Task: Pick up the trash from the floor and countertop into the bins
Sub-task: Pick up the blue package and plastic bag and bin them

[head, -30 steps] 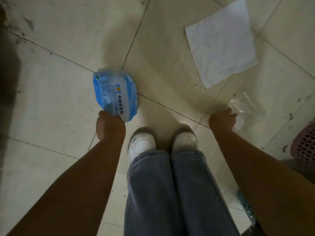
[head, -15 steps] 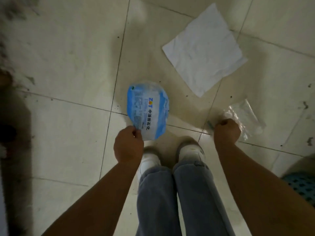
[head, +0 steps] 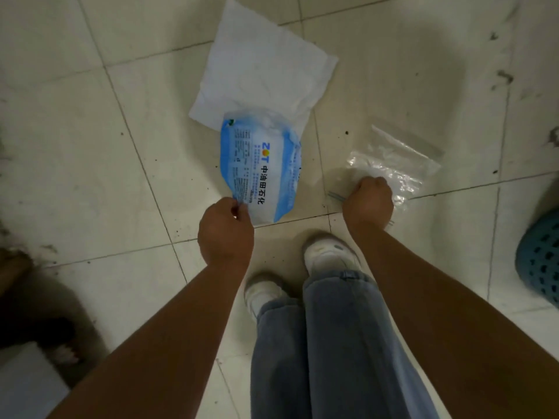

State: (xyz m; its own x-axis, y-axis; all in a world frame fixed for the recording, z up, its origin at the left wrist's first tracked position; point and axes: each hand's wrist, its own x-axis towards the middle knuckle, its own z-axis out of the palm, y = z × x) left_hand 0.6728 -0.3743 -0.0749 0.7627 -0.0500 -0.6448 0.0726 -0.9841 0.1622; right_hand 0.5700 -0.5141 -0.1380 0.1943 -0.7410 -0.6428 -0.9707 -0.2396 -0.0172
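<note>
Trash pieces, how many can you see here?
3. A blue and white plastic packet pinched in the left hand, a clear plastic bag gripped by the right hand, and a white paper sheet on the floor behind. More may lie out of view.

The blue packet [head: 260, 167] covers the white paper's [head: 260, 71] near corner; the teal basket [head: 541, 258] is cut off at right.

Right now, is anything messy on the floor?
Yes. A crumpled white paper sheet still lies loose on the dirty tiled floor, partly behind the blue packet. Dark specks dot the tiles.
</note>
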